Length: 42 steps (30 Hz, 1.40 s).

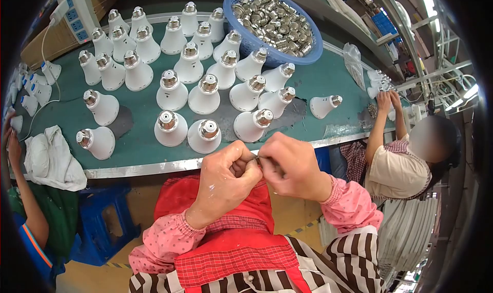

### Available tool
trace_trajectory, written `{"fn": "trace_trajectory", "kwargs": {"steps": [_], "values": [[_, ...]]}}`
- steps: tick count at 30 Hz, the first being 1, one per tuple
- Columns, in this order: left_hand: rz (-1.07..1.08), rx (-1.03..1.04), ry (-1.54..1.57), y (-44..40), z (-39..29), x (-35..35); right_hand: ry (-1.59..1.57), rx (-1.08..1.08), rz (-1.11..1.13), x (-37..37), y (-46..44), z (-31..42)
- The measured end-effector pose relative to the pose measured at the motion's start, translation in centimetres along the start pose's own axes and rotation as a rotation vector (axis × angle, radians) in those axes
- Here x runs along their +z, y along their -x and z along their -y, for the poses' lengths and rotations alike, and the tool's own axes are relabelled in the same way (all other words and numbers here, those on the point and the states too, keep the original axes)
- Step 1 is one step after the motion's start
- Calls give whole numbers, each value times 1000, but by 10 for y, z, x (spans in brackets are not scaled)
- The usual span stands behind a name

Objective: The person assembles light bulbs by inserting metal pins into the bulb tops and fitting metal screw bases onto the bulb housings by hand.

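My left hand (224, 177) and my right hand (292, 165) meet in front of my red apron (236, 247), just off the table's front edge. Both are closed in a pinch, fingertips touching around something tiny that I cannot make out. Right behind them on the green table stand white bulbs with silver screw caps; the nearest are one bulb (204, 139) beyond my left hand and another (250, 128) beyond my right. Several more bulbs stand in loose rows farther back, and a single bulb (322, 107) lies tilted to the right.
A blue basket (236, 31) full of metal caps (275, 23) stands at the back. White cloth (54, 157) hangs over the front left edge, above a blue stool (105, 221). A co-worker (400, 164) works at the right; another person's arm (31, 200) shows at the left.
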State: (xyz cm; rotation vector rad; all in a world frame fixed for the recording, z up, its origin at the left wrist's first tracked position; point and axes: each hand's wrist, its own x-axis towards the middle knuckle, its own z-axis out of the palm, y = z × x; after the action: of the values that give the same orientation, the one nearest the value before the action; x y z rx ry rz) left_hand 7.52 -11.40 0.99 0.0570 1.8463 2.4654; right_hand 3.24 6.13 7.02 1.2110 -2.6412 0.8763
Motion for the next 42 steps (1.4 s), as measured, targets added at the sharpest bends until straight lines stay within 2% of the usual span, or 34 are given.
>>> {"fn": "trace_trajectory", "kwargs": {"steps": [2, 3, 6, 9, 15, 18, 21, 23, 24, 27, 30, 33, 36, 42], "values": [[-15, 1, -73, -1, 1, 0, 304, -243, -10, 3, -4, -3], [-13, -14, -59, 0, 2, 0, 376, -274, 42, 1, -4, -3], [-17, -51, 12, -1, 0, -6, 151, -197, -24, 1, -5, -7], [18, -127, 122, 3, -9, -17, -263, 186, -32, -7, -7, 10], [142, -245, 290, 4, -18, -28, -497, 287, -2, 6, -4, 7], [155, -268, 318, 4, -17, -32, -469, 296, -4, 11, -6, 10], [145, -262, 322, 5, -15, -32, -269, 179, 19, 9, -11, 14], [125, -241, 294, 5, -14, -31, -78, -39, 2, 10, -15, 9], [104, -204, 230, 6, -14, -30, 19, -145, -6, 9, -16, 6], [53, -125, 95, 9, -15, -27, 156, -263, 26, 3, -24, 13], [36, -116, 114, 10, -19, -28, 102, -244, -34, 7, -24, 12], [54, -129, 186, 10, -20, -32, -33, -123, -55, 13, -18, 12], [69, -136, 165, 11, -16, -35, -31, -116, -51, 16, -19, 15], [146, -234, 219, 10, -17, -45, 166, -315, -42, 19, -25, 15]]}}
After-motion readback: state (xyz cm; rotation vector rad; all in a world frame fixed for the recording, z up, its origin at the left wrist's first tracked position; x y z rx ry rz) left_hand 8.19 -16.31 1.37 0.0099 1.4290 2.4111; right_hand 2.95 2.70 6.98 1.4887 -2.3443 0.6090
